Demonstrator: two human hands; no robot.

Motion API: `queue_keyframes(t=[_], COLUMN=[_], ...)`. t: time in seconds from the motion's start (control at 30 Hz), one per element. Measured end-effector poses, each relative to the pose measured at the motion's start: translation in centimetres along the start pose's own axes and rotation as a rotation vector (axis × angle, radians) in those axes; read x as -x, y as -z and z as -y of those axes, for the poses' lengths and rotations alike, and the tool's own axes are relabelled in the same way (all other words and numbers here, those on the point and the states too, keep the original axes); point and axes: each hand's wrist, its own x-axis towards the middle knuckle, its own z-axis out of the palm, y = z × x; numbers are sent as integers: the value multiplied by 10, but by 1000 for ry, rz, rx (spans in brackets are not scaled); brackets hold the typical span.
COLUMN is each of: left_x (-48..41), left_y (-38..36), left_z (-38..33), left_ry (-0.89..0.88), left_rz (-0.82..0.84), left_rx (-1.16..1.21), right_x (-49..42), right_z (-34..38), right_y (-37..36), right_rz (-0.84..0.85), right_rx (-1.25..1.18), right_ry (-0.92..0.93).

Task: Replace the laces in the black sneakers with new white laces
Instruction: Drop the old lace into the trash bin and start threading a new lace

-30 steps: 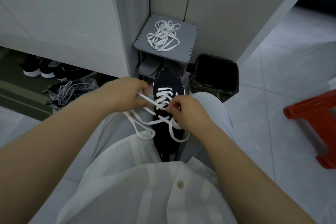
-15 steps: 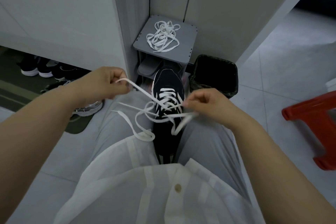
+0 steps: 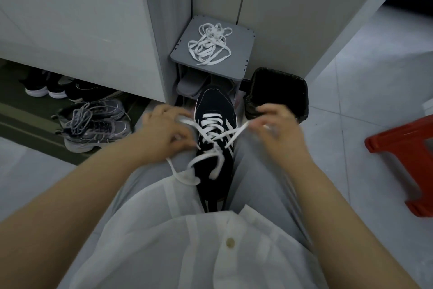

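The black sneaker (image 3: 214, 103) lies between the person's thighs, its toe pointing to 12 o'clock. A white lace (image 3: 212, 122) crosses its eyelets in several rows. At 9 o'clock of the shoe, the left hand (image 3: 166, 131) has its fingers curled around one strand of this lace. At 3 o'clock, the right hand (image 3: 278, 129) pinches the other strand between thumb and fingers, though this hand is somewhat blurred. Both strands run taut from the hands to the shoe's middle. Slack loops of the lace hang toward 6 and 7 o'clock, onto the hem of a white shirt (image 3: 178, 230).

At 12 o'clock beyond the toe stands a small grey rack (image 3: 241, 54), with a loose tangle of white laces (image 3: 209, 42) on its top. A black bin (image 3: 278, 87) stands at 1 o'clock just beside the rack. A red stool (image 3: 407, 143) stands well apart at 3 o'clock. Grey running shoes (image 3: 96, 127) lie on the floor at 9 o'clock.
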Motion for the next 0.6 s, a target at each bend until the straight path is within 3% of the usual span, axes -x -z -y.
queue_keyframes(t=[0.07,0.1,0.17,0.23,0.3,0.4,0.53,0.6], left_x=[3,4,7,7,6,0,0,4], left_y=[14,24,38,47,49,32,0,-11], left_z=[7,8,9,0,-16,-27,-27,-25], left_ry=[69,172,358,411,347,245,87,26], left_rz=[-242,-405,-655,-728,-654,-437,-169,-140], left_rx=[327,538,828,958,1070,933,482,347], right_x=[-5,-5,-3,3,8,13,19,17], right_z=[-2,-1,5,17,24,15,1,1], right_y=[21,30,35,22,2,-25,-28,-21], right_rz=[-316,-398,-386,-284,-99,171,249,284], right_rx=[-197,-188,-71,-12,60,357,350,309], right_ry=[-111,-119,-26,81,193,335,242,198])
